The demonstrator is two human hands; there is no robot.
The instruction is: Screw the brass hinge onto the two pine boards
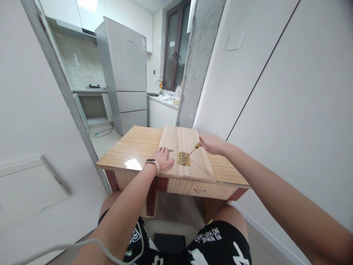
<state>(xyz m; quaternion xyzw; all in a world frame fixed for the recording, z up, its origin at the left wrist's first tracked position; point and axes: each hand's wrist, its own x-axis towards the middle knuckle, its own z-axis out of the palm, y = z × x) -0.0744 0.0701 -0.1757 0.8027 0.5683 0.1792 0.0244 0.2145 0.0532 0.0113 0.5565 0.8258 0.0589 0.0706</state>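
Two pale wooden boards lie side by side on the desk, the left board (171,136) and the right board (202,169) meeting along a narrow seam. A brass hinge (183,158) lies open across that seam. My right hand (211,143) is wrapped round the yellow-and-black handle of a screwdriver (196,146), whose tip reaches the hinge's right leaf. Pressed flat on the left board, my left hand (163,157) has its fingers spread. Some small metal pieces (171,150), too small to name, lie by its fingertips.
The boards rest on a glossy wood-grain desk (138,143) with a drawer (201,189) at its front. A white wall (264,92) rises close on the right. Beyond the desk stand a grey fridge (127,62) and a kitchen counter (162,97). A pale cable (93,241) crosses near my left forearm.
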